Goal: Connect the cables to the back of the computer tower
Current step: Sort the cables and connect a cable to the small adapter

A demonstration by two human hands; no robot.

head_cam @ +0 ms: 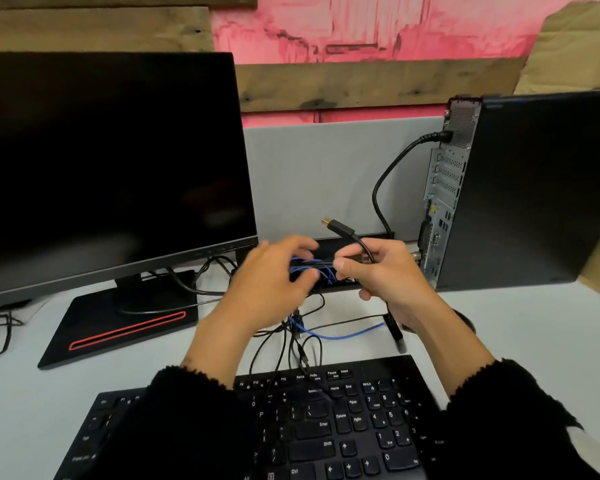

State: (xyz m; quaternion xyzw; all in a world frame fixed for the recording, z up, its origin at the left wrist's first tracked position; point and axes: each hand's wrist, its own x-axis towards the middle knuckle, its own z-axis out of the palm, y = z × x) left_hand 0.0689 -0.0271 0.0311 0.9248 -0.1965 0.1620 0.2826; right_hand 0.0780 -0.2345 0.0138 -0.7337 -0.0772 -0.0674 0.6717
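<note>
Above desk | right hand (388,278) grips black cable (364,249), gold-tipped plug (336,227) up | left hand (274,275) blurred, fingers spread

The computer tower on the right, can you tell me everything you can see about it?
The computer tower is a tall black box that stands upright on the white desk, at the right. Its smooth dark side faces the camera. Its back, turned to the left, is silvery metal with vent holes, slot covers and small ports. One thick black power cable is plugged in near the top and loops down behind the desk. Neither hand touches the tower.
</note>
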